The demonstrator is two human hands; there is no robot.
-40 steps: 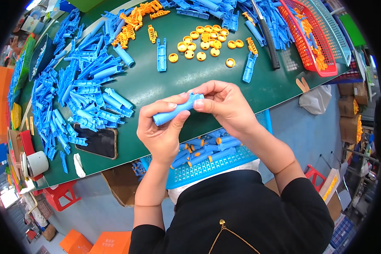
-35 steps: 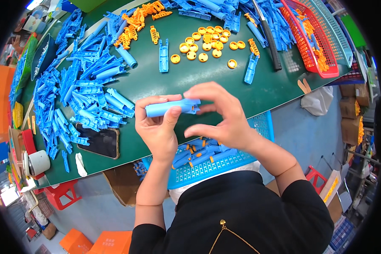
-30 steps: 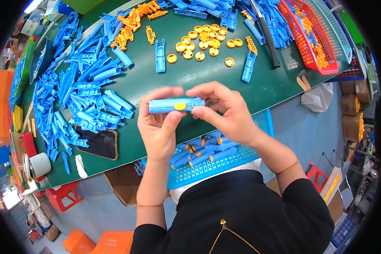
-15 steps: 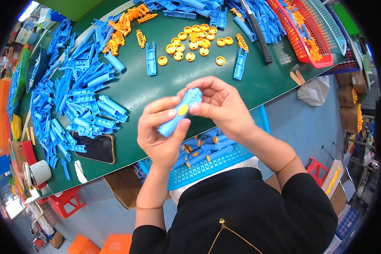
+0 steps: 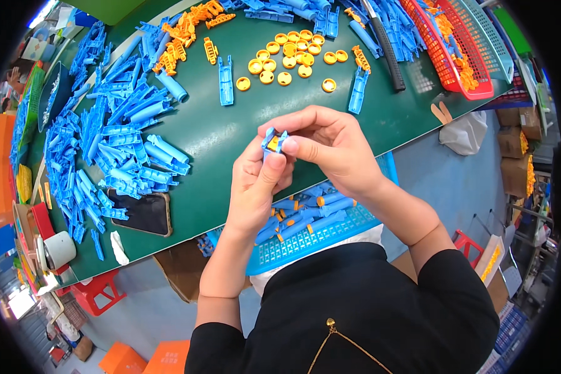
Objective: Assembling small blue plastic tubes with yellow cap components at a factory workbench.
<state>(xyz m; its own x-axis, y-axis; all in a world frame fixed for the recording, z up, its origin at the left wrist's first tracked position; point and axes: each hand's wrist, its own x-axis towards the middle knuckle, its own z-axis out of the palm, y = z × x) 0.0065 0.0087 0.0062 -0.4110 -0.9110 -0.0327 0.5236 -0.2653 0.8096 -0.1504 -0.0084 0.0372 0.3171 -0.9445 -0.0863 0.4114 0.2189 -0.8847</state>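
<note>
Above the table's near edge, both hands grip one blue plastic tube piece (image 5: 273, 143), its open end turned up with some orange showing inside. My left hand (image 5: 250, 187) is wrapped round it from below, thumb against its near side. The thumb and fingers of my right hand (image 5: 340, 153) pinch it at the upper right. Fingers cover most of its length. Beyond the hands lie two blue half-shells (image 5: 225, 84) (image 5: 358, 92), a group of round orange caps (image 5: 289, 61) and orange ladder-like inserts (image 5: 210, 51).
Loose blue shells (image 5: 131, 112) heap up at left, beside a dark phone (image 5: 140, 212). A blue basket (image 5: 293, 254) with orange-tipped tubes sits below my hands. At back right are a black-handled tool (image 5: 389, 56) and a red basket (image 5: 480, 92).
The blue tube piece has been tipped from lying slantwise, yellow-orange disc on its side visible, to end-on. My left hand has moved right and up, closer to my right hand.
</note>
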